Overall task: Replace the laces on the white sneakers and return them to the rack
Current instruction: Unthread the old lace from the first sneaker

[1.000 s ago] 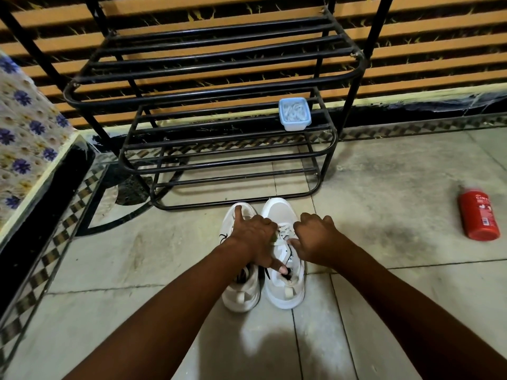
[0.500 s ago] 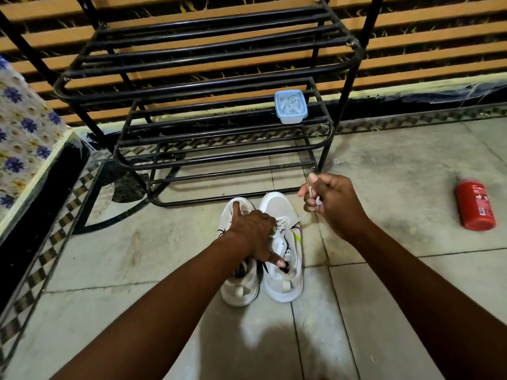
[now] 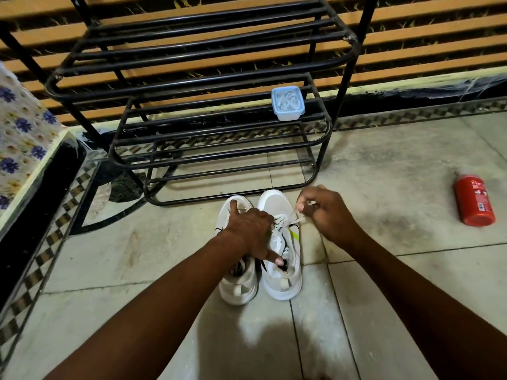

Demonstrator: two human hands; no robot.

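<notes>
Head view: the black metal rack (image 3: 192,111) stands against the slatted wall, its lowest rail just beyond the toes of the white sneakers (image 3: 279,242). Bare tiled floor (image 3: 384,283) opens to the right as far as a red can (image 3: 474,202) lying on its side; a flowered cloth (image 3: 19,138) borders the left. A small blue tub (image 3: 287,103) sits on a rack shelf. The left hand (image 3: 251,233) presses down across both sneakers, forefinger at the right shoe's collar. The right hand (image 3: 326,212), closed, pinches a white lace (image 3: 293,218) drawn up from the right shoe.
</notes>
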